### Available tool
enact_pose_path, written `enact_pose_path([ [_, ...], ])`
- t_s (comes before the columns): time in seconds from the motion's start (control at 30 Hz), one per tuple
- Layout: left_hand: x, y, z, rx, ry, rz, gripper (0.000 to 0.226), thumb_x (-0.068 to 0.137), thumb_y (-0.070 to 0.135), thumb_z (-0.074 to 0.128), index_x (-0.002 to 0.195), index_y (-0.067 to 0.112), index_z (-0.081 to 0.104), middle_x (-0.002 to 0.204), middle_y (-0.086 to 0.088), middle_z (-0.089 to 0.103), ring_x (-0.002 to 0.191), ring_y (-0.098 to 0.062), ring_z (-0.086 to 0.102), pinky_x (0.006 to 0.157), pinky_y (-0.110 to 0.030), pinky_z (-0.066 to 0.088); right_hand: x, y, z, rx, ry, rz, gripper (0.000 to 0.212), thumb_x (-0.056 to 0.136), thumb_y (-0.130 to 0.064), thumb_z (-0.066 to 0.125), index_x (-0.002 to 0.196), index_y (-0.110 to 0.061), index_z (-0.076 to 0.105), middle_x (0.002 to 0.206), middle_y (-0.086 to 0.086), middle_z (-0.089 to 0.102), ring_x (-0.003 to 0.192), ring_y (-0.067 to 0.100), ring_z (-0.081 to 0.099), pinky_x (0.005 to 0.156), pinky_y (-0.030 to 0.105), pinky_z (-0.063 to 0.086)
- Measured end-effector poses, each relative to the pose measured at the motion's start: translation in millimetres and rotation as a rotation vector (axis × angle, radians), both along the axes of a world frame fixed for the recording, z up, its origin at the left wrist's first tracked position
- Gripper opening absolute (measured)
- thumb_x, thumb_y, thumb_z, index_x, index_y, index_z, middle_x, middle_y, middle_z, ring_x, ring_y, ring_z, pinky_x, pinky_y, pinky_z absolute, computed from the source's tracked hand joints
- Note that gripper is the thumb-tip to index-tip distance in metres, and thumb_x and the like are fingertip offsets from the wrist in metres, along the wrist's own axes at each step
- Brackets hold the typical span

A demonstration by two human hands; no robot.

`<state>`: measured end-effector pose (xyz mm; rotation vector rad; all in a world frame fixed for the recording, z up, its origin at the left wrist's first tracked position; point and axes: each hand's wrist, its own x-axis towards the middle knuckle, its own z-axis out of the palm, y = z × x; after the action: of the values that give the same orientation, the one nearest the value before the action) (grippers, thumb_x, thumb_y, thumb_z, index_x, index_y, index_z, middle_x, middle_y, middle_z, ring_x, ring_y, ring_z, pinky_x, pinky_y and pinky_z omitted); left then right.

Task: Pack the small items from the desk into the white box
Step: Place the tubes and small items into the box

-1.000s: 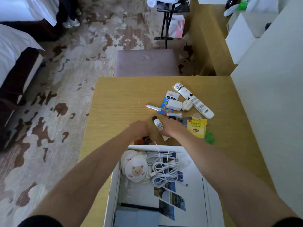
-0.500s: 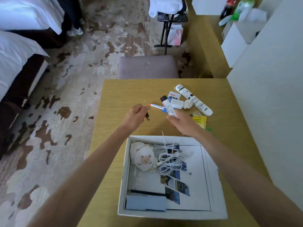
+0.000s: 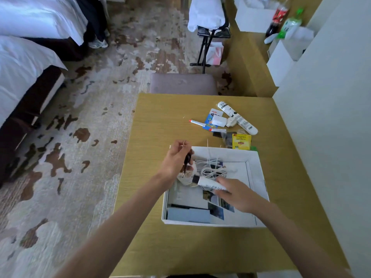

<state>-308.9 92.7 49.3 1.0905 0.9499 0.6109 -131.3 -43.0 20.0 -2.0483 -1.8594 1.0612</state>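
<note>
The white box [image 3: 259, 171] sits on the wooden desk [image 3: 156, 121]. Inside lie a coiled white cable [image 3: 212, 169], round bear-print pads, photo cards and a grey-blue block [image 3: 187, 214]. My right hand [image 3: 236, 194] holds a small white tube with a dark cap [image 3: 207, 182] low over the box's middle. My left hand [image 3: 175, 159] pinches a small dark clip-like item [image 3: 187, 160] above the box's far left corner. Beyond the box lie a long white tube [image 3: 236, 117], a red-tipped pen [image 3: 197, 123], a white charger [image 3: 217, 121], a blue packet and a yellow tea bag [image 3: 241, 141].
A grey padded stool [image 3: 182, 83] stands at the desk's far edge. A white wall panel [image 3: 325, 137] borders the desk on the right. Beds stand at the left across patterned carpet. A folding rack and a counter with bottles and white boxes are at the back.
Both hands came back from the item pile to the box. My right hand brought the small tube down inside it; my left hand carried the dark item to its far left corner.
</note>
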Motion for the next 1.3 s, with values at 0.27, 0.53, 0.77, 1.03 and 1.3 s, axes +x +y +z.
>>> enact_pose_path([
  [0.27, -22, -33, -32, 0.526, 0.507, -0.517, 0.011, 0.093, 0.026, 0.051, 0.104, 0.029, 0.051, 0.084, 0.002, 0.056, 0.065, -0.012, 0.052, 0.055, -0.017, 0.041, -17, -11, -35, 0.064, -0.207, 0.091, 0.024, 0.09, -0.023, 0.057, 0.114, -0.02, 0.055, 0.11, 0.001, 0.056, 0.099, 0.021, 0.055, 0.075, 0.033, 0.045],
  [0.53, 0, -43, -57, 0.975, 0.754, -0.849, 0.031, 0.091, 0.024, 0.054, 0.122, 0.02, 0.05, 0.123, -0.004, 0.05, 0.104, -0.021, 0.051, 0.084, -0.039, 0.049, 5, -28, -24, 0.106, -0.248, -0.104, 0.032, 0.093, -0.032, 0.054, 0.125, -0.026, 0.055, 0.119, -0.005, 0.057, 0.099, 0.017, 0.059, 0.07, 0.026, 0.039],
  [0.77, 18, -22, -40, 0.978, 0.576, -0.628, 0.023, 0.096, 0.03, 0.047, 0.108, 0.021, 0.064, 0.108, 0.002, 0.066, 0.094, -0.015, 0.06, 0.081, -0.031, 0.047, 34, -9, 12, 0.277, -0.074, -0.263, 0.019, 0.095, -0.025, 0.054, 0.109, -0.022, 0.066, 0.106, -0.007, 0.066, 0.082, 0.006, 0.061, 0.076, 0.032, 0.053],
  [1.03, 76, 65, 1, 0.755, 0.411, -0.313, 0.016, 0.091, 0.019, 0.052, 0.088, 0.027, 0.065, 0.089, 0.005, 0.071, 0.073, -0.014, 0.061, 0.067, -0.03, 0.049, 87, 74, 28, 0.392, -0.003, -0.394, 0.015, 0.093, -0.023, 0.054, 0.102, -0.022, 0.066, 0.099, -0.008, 0.068, 0.084, 0.009, 0.062, 0.072, 0.028, 0.051],
  [1.3, 142, 166, -75, 0.639, 0.804, -0.471, 0.031, 0.089, 0.013, 0.049, 0.117, 0.018, 0.061, 0.124, -0.007, 0.06, 0.113, -0.026, 0.055, 0.096, -0.035, 0.045, 134, 187, -27, 0.185, -0.263, -0.338, 0.03, 0.093, -0.018, 0.052, 0.121, -0.013, 0.059, 0.111, 0.007, 0.065, 0.099, 0.025, 0.06, 0.08, 0.042, 0.053],
])
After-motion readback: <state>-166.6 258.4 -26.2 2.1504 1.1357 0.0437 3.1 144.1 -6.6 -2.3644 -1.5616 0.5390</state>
